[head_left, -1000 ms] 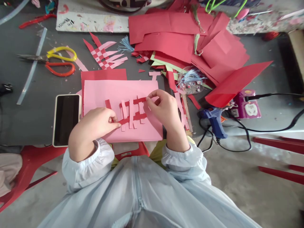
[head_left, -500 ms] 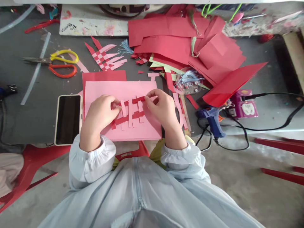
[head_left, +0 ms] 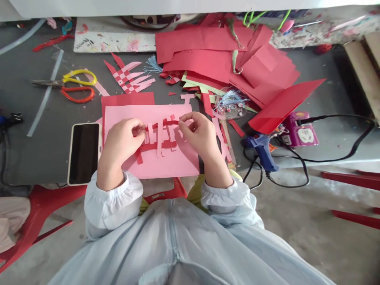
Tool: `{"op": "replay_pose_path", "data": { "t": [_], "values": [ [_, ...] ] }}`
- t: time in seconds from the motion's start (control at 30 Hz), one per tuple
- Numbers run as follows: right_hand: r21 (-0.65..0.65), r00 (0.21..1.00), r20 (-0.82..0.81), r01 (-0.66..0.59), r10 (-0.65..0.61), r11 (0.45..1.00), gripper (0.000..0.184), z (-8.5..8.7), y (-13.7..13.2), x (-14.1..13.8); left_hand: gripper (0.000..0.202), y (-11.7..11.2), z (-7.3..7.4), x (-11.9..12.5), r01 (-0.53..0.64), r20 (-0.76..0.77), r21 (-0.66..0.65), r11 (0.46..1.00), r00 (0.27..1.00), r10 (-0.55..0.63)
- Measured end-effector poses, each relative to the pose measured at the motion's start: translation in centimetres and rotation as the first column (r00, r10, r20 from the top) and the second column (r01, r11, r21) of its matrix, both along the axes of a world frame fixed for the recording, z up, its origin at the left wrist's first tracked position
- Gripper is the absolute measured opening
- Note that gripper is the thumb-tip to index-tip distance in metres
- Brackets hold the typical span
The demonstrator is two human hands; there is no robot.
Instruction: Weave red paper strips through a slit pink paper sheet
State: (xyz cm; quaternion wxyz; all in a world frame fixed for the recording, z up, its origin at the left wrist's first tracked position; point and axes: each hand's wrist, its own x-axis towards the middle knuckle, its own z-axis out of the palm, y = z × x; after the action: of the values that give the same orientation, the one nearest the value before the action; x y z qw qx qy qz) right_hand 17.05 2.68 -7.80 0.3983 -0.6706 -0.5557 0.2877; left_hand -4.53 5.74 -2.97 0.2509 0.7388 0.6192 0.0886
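My left hand [head_left: 126, 136] pinches the left end of a red paper strip [head_left: 170, 122], and my right hand [head_left: 199, 132] pinches its right end. The strip is threaded through several upright pink paper strips [head_left: 159, 138]. Below it, a second red strip [head_left: 152, 147] crosses the same pink strips, with a short red piece [head_left: 139, 156] at its left. This small weave is over a pink paper sheet [head_left: 178, 168], which overlaps a red sheet [head_left: 127, 98]. My fingers cover both ends of the upper strip.
A phone [head_left: 84, 153] lies left of the sheets, with scissors [head_left: 63, 83] beyond it. A woven red-and-pink piece [head_left: 126, 75] lies behind. Stacked red paper [head_left: 202, 65], a bead dish [head_left: 230, 107] and a corded blue glue gun [head_left: 263, 148] are to the right.
Both hands keep hold of the upper red strip, which now bows upward a little. The woven strips have shifted and tilted slightly over the pink sheet. The whole view has shifted somewhat.
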Motion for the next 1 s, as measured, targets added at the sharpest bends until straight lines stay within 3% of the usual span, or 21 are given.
{"op": "replay_pose_path", "data": {
  "t": [0.23, 0.63, 1.0],
  "values": [
    [-0.003, 0.993, -0.118, 0.006, -0.006, 1.0, 0.005, -0.5, 0.1, 0.2, 0.015, -0.1, -0.3, -0.6, 0.012, 0.037, 0.057, 0.998, 0.999, -0.014],
    [-0.06, 0.988, -0.148, -0.061, 0.052, 0.996, 0.013, -0.8, 0.0, 0.2, 0.014, -0.4, 0.1, -0.8, 0.082, 0.055, 0.111, 0.99, 0.995, -0.089],
    [-0.076, 0.959, -0.263, -0.127, 0.103, 0.989, 0.014, -1.2, 0.4, 0.4, 0.012, -0.9, 0.5, 0.0, 0.163, 0.161, 0.312, 0.936, 0.962, -0.222]
  ]
}}
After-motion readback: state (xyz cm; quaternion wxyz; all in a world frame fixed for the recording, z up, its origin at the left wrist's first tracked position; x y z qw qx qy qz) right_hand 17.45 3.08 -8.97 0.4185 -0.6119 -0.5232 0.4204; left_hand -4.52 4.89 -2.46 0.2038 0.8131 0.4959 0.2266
